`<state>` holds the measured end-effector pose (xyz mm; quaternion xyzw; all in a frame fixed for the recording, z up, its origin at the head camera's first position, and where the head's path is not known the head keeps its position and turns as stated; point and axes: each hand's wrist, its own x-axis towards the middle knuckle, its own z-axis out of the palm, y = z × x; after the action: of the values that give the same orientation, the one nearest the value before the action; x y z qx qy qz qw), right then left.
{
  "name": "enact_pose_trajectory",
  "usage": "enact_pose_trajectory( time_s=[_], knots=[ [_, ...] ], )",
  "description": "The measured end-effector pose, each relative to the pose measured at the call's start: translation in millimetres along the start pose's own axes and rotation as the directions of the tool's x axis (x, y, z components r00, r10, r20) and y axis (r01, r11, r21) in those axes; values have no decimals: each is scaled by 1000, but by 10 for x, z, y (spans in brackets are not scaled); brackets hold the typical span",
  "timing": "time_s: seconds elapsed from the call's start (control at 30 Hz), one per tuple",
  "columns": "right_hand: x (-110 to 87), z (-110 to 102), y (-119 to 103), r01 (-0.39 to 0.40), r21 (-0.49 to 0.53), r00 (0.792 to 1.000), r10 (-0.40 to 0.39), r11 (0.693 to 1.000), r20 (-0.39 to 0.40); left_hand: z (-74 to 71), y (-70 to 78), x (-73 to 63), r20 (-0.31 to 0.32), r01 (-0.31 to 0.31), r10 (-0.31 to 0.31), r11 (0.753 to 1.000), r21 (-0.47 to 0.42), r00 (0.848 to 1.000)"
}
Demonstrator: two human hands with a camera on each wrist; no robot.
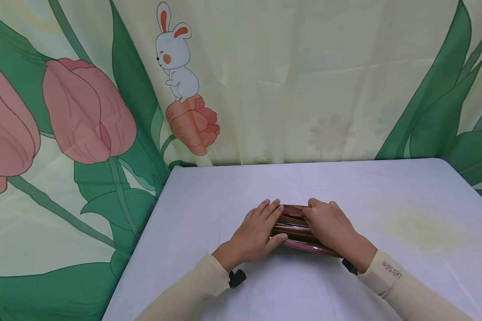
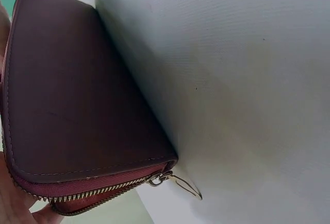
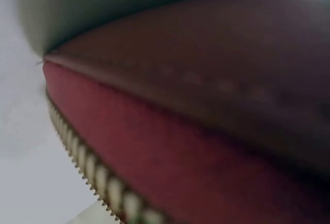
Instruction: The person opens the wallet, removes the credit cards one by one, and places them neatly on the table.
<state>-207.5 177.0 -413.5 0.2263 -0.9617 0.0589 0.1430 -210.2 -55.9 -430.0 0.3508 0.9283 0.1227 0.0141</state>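
A dark reddish-brown zip-around wallet [image 1: 295, 229] stands on the white table, its top unzipped and several inner compartments showing. My left hand [image 1: 257, 232] grips its left end, thumb over the near panel and fingers toward the far side. My right hand [image 1: 331, 225] is curled over the right part of the opening, its fingertips hidden in or behind the wallet. In the left wrist view, the smooth outer panel [image 2: 72, 90] faces the camera above brass zipper teeth and a metal zipper pull [image 2: 185, 187]. Red lining [image 3: 139, 131] and zipper teeth [image 3: 93, 167] fill the right wrist view.
A white-covered table [image 1: 217, 191] extends around the wallet, with a faint yellowish stain [image 1: 423, 227] at right. Behind it hangs a curtain [image 1: 273, 80] printed with tulips and a rabbit. Black wrist straps show at both sleeve cuffs.
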Motion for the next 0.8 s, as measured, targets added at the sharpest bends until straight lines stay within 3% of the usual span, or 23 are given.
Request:
enact_pose_trajectory(
  time_s=[0.3, 0.57, 0.8],
  knots=[
    [-24, -49, -7, 6, 55, 999, -8, 998, 35, 13, -5, -10, -17, -23, 23, 999, 31, 1000],
    [-11, -94, 45, 8, 103, 989, -24, 995, 148, 14, -5, -24, -26, -24, 25, 999, 36, 999],
    [-39, -85, 3, 50, -21, 981, -45, 999, 187, 25, 0, -34, -29, -29, 31, 998, 57, 999]
  ],
)
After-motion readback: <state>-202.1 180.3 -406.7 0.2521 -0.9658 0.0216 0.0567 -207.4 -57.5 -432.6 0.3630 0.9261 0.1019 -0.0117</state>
